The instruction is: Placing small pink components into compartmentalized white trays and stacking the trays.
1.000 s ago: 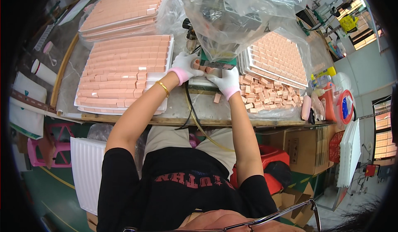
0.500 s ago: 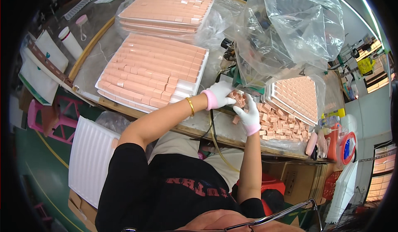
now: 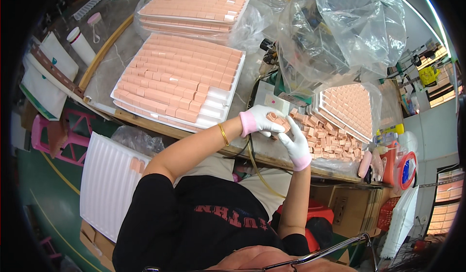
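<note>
Both my hands wear white gloves with pink cuffs and meet over the table edge. Between them are several small peach plastic pieces (image 3: 274, 119), hollow and box-like. My left hand (image 3: 262, 120) is closed on some of these from the left. The fingers of my right hand (image 3: 296, 143) curl against the same cluster from the right; exactly which pieces each hand holds is partly hidden. Just to the right lies a loose heap of the same pieces (image 3: 335, 143). A white ridged tray (image 3: 221, 97) at the left is mostly covered with rows of peach pieces, its near right corner bare.
A plastic-draped machine (image 3: 335, 43) with a green base stands behind my hands. Filled trays are stacked at the back left (image 3: 194, 2) and at the right (image 3: 347, 109). Another white tray (image 3: 107, 189) leans below the table's left edge. A hose (image 3: 255, 165) hangs before my lap.
Both hands have moved slightly down toward me and come together around the peach pieces. More of the machine's green base and a pale plate beside it show now.
</note>
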A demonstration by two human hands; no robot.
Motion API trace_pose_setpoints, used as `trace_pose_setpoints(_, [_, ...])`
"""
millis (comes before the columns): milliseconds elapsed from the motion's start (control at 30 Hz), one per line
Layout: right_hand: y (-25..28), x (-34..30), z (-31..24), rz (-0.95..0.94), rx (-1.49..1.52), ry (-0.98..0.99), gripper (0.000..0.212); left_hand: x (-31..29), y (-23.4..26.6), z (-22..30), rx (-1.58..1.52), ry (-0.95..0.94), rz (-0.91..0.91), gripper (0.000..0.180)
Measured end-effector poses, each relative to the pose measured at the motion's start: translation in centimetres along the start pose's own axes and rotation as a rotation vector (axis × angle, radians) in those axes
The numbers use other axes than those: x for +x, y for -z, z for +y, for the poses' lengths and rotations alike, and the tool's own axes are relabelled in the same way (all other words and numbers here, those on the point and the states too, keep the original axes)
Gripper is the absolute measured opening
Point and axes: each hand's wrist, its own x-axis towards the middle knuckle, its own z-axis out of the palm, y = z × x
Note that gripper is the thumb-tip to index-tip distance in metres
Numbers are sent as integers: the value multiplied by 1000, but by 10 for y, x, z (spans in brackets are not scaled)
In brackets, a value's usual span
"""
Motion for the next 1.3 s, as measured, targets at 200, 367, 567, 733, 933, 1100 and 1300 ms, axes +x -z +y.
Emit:
trace_pose_setpoints(200, [7,-14,-12,79,126,-213,64,-6,-9,-12,-273,39,-140,53])
trace_pose_setpoints(367, [9,-15,-11,56,-190,46,44,-1,-18,-32,-521,123,-165,47])
trace_pose_setpoints(567, [5,-14,-1,141,-198,20,32,2,-31,-42,-700,47,-74,44])
trace_pose_setpoints(733, [-3,-17,-10,176,204,-218,30,4,-29,-53,-750,-15,-5,44])
trace_pose_setpoints(933, [-4,-21,-18,174,256,-215,32,-9,-29,-38,-709,-43,-59,42])
trace_pose_setpoints(1100, [-8,-28,-24,201,240,-165,31,-13,-23,-40,-757,-110,-109,41])
trace_pose_setpoints(1300, [-12,-34,-34,220,261,-95,34,-17,-30,-42,-800,-97,-12,43])
